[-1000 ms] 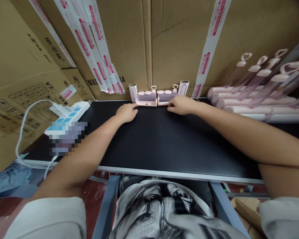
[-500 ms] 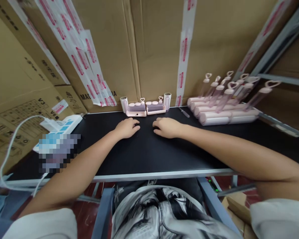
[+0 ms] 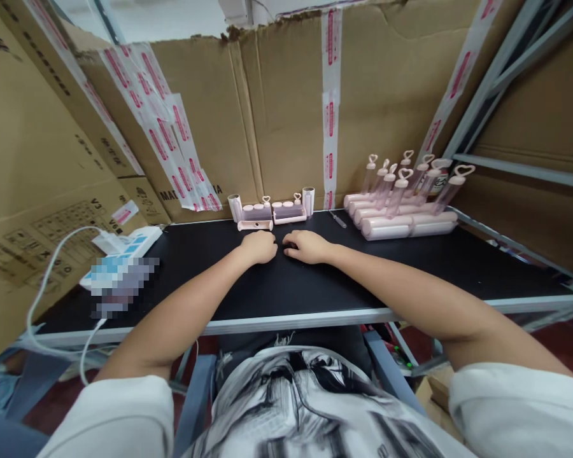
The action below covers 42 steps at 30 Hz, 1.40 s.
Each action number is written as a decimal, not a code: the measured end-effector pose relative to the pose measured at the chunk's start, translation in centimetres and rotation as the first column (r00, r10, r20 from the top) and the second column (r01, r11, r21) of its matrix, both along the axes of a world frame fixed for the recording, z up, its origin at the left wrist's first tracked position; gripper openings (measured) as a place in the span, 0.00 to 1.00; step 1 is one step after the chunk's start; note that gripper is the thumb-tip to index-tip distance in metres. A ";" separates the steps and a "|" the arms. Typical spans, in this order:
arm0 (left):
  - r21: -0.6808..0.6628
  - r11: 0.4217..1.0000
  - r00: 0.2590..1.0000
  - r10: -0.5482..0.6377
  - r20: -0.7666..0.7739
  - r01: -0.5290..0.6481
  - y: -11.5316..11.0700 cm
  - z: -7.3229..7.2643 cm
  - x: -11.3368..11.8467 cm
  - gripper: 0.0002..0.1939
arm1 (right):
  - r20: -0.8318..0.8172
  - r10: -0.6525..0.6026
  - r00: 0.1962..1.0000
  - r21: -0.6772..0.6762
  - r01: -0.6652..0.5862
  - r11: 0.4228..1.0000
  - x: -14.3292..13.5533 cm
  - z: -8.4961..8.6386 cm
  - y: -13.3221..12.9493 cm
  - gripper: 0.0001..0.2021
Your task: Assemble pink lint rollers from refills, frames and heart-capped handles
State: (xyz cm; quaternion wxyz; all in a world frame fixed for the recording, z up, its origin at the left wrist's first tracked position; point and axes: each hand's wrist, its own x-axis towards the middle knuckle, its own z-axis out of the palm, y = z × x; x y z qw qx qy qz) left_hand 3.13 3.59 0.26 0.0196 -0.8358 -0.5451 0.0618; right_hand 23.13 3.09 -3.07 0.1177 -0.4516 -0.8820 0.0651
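Two hands of mine in front of two pink holders at the back edge

Behind everything stands the taped cardboard (image 3: 286, 114), a wall that the small pieces can sit close against. In front of it runs the black bench (image 3: 277, 292), wide enough, I'd say, to give both my forearms room over its front edge.

Toward the right end of the back edge lie the thick pink cylinders (image 3: 386, 228), side by side in rows. Clear stems with heart tops rise among them; I judge the tight rows help steady them. By the left edge the power strip (image 3: 146, 243) sits aslant, its cable looping over the side, probably so the cord is out of my way. A blurred-out item (image 3: 124, 289) is beside it.

My left hand (image 3: 258, 247) is curled loosely, palm down; its fingertips are hidden, so I cannot tell whether they pinch anything. My right hand (image 3: 309, 246) has bent fingers, slightly apart, with nothing visible between them and the thumb.

Just beyond, left of the back edge's middle, are the left holder (image 3: 255, 225) and the right holder (image 3: 290, 219), near end to end, with their open troughs toward me, handy for seeing inside. A short tube stands upright at each outer end. Smallest, right of them, lies a slim tool (image 3: 338, 220), within my right hand's reach.
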 end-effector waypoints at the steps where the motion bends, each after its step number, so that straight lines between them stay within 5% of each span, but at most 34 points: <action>1: 0.015 1.000 1.000 -0.003 0.018 0.002 0.0 -0.2 0.0 0.26 | -0.010 0.024 1.000 -0.013 -0.024 1.000 0.4 0.2 0.1 0.16; 9: 0.073 0.997 0.987 -0.031 0.159 0.019 2.2 -2.2 -2.4 0.36 | -0.085 0.105 0.991 -0.074 -0.111 0.991 2.1 0.9 0.0 0.14; 20: -0.031 1.000 0.967 0.003 0.254 0.005 4.5 -3.5 -2.7 0.44 | -0.117 0.145 0.982 -0.071 -0.154 0.985 2.2 1.2 -0.3 0.13; 28: 0.065 0.996 0.910 -0.080 0.406 0.058 4.5 -2.7 -2.9 0.28 | -0.485 -0.078 0.871 0.167 0.180 0.969 6.1 4.5 -0.3 0.12; 35: 0.128 0.991 0.834 -0.105 0.542 0.041 4.0 -1.5 -3.9 0.24 | -0.543 -0.094 0.835 0.218 0.249 0.944 6.1 4.8 -0.6 0.09; 39: 0.120 0.992 0.808 -0.103 0.580 0.040 3.8 -1.1 -4.0 0.23 | -0.647 -0.073 0.759 0.377 0.402 0.834 7.0 6.1 -1.2 0.07; 42: 0.082 0.996 0.808 -0.083 0.584 0.043 3.7 -1.1 -3.9 0.21 | -0.697 -0.060 0.715 0.538 0.576 0.616 9.3 8.1 -1.3 0.07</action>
